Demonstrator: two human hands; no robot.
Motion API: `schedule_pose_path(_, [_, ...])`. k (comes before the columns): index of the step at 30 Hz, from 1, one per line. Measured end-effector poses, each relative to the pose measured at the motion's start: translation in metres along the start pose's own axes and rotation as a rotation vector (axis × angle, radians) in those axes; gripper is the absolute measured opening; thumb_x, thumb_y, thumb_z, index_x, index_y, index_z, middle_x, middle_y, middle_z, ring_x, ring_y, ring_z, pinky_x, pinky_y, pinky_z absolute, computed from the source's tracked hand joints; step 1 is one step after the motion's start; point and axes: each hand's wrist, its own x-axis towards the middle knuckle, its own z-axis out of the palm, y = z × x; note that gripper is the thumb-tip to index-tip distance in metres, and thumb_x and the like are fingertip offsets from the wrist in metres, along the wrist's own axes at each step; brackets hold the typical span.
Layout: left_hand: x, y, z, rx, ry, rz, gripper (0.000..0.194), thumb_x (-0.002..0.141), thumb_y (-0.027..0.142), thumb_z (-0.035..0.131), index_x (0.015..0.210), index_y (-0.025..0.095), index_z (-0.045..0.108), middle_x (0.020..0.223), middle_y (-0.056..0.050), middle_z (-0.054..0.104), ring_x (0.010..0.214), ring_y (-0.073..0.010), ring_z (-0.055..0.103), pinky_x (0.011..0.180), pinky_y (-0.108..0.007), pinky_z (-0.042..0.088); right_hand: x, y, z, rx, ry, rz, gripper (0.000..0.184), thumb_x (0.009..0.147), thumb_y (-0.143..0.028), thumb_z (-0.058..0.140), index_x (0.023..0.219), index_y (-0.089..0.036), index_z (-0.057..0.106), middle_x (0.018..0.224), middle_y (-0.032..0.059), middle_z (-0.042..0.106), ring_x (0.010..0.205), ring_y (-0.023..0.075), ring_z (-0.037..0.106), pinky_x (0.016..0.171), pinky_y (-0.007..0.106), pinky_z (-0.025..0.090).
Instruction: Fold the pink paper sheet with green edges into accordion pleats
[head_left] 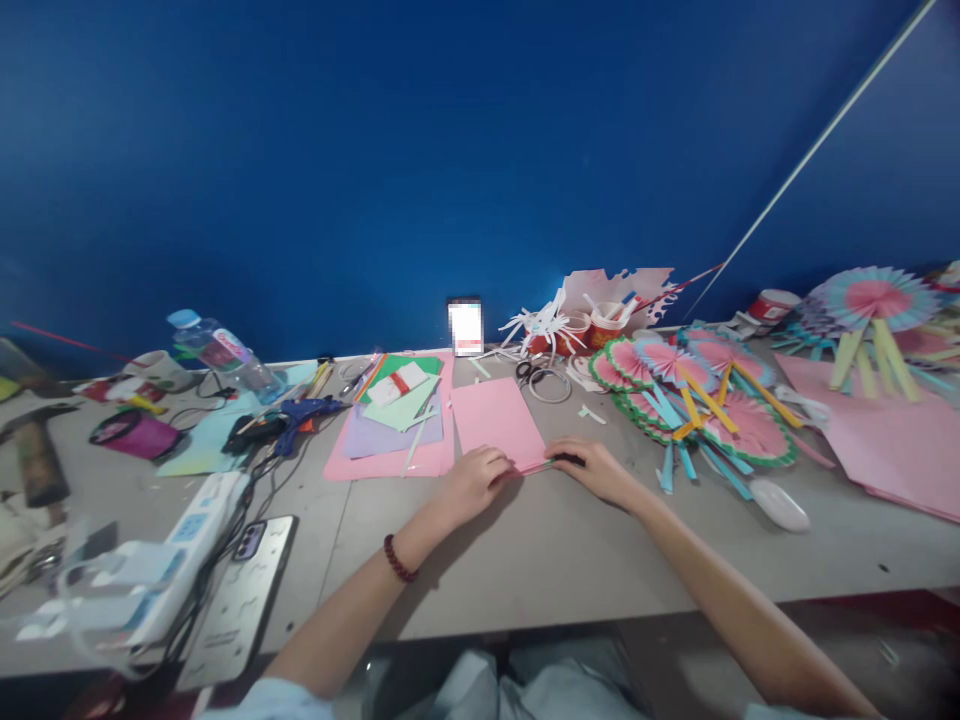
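Observation:
A pink sheet of paper [499, 418] lies flat on the table in front of me, its near edge folded into a narrow strip with a trace of green at the right end. My left hand [471, 486] has its fingers closed on that near edge, toward the left. At the right corner of the same edge, my right hand [596, 470] pinches the paper between thumb and fingers. Left of it is a stack of coloured papers [390, 445] with a small white packet [401, 383] on top.
Pleated paper fans [750, 425], a white computer mouse [780, 505] and more pink sheets [892, 440] lie to the right. Scissors [527, 371] are behind the paper. A glue gun [300, 418], bottle [225, 352], power strip [191, 550], phone [244, 600] and hammer [37, 460] occupy the left.

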Motion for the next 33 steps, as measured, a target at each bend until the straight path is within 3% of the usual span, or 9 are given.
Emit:
schedule_pose_path(21, [0.0002, 0.0009, -0.0011, 0.056, -0.037, -0.011, 0.015, 0.085, 0.006, 0.055, 0.091, 0.019, 0.06, 0.096, -0.005, 0.066, 0.093, -0.0202, 0.06, 0.083, -0.032, 0.046, -0.0004, 0.0038, -0.0028, -0.005, -0.017, -0.061, 0.024, 0.093, -0.025, 0.055, 0.101, -0.025, 0.078, 0.104, 0.007, 0.079, 0.104, 0.0208, 0.07, 0.096, 0.036, 0.055])
schedule_pose_path(33, [-0.0009, -0.0041, -0.0019, -0.041, -0.015, 0.014, 0.016, 0.087, 0.011, 0.055, 0.098, 0.02, 0.063, 0.101, -0.006, 0.068, 0.096, -0.0204, 0.062, 0.086, -0.033, 0.049, -0.0007, 0.0095, -0.0003, -0.016, -0.025, -0.066, 0.026, 0.093, -0.026, 0.055, 0.104, -0.026, 0.079, 0.102, 0.0059, 0.08, 0.104, 0.0209, 0.071, 0.095, 0.034, 0.056])
